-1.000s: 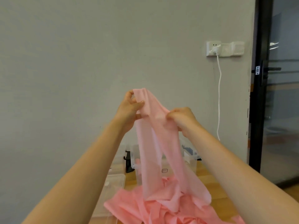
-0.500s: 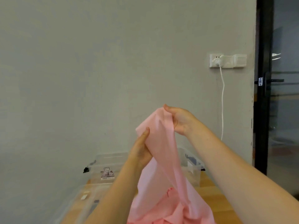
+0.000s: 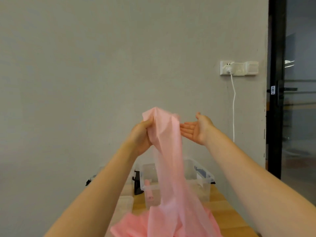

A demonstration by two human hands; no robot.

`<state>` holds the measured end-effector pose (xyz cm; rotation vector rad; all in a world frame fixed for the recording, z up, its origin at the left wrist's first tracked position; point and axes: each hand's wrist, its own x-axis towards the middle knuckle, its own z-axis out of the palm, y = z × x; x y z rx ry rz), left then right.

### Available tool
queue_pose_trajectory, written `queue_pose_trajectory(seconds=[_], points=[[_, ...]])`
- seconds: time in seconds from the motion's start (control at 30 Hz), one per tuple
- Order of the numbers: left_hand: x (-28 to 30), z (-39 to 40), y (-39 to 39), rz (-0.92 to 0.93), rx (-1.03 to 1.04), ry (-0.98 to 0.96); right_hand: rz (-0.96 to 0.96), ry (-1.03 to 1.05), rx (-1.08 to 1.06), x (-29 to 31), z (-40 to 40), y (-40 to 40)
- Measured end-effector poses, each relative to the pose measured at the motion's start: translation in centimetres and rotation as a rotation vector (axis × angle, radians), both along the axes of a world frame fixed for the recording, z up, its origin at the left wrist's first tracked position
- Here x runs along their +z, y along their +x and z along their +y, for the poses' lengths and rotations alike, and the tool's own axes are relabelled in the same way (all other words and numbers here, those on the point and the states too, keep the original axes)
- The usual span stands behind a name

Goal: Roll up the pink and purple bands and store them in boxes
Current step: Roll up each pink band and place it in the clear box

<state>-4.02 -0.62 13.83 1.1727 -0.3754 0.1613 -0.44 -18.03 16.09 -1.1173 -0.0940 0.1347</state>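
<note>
- The left hand (image 3: 142, 136) is raised in front of the grey wall, fingers curled round the top of a pink band (image 3: 168, 151).
- The right hand (image 3: 196, 129) is spread wide, palm up, just right of the band and holding nothing.
- The band hangs down to a pink heap (image 3: 136, 226) on the wooden surface (image 3: 224, 212).
- Farther back stands a clear box (image 3: 201, 183) with a rolled pink band (image 3: 149, 192) inside.
</note>
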Motion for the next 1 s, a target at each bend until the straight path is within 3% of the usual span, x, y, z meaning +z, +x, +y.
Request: queue_pose_trajectory(seconds=[0.13,0.23,0.33,0.4,0.47,0.6,0.77,0.9,1.0], points=[[1.4,0.3,-0.6,0.001,-0.061,0.332,-0.006,-0.272,0.178,-1.0,-0.2,-0.3],[2.9,0.6,-0.7,-0.013,-0.047,0.435,-0.156,-0.490,0.077,-0.8,0.6,-1.3],[5.0,0.7,-0.7,-0.061,0.070,0.499,-0.280,-0.461,-0.096,0.4,1.5,-1.4],[5.8,1.0,-0.7,-0.084,0.172,0.455,-0.299,-0.369,-0.193,1.4,1.6,-0.9],[5.0,1.2,-0.5,-0.063,0.160,0.295,-0.276,-0.247,-0.208,1.9,1.6,-0.6],[-3.0,0.2,-0.1,0.010,-0.196,-0.098,-0.120,0.062,0.049,1.3,2.2,-0.7],[-10.0,-2.4,-0.6,0.069,-0.275,-0.190,-0.096,0.100,0.162,0.5,2.9,-0.8],[-8.9,-2.0,-0.9,0.044,-0.132,-0.270,-0.178,0.070,0.213,0.3,1.0,-0.9],[-7.2,-1.2,-1.0,0.054,-0.205,-0.186,-0.223,-0.023,0.195,-0.7,0.5,-0.7]])
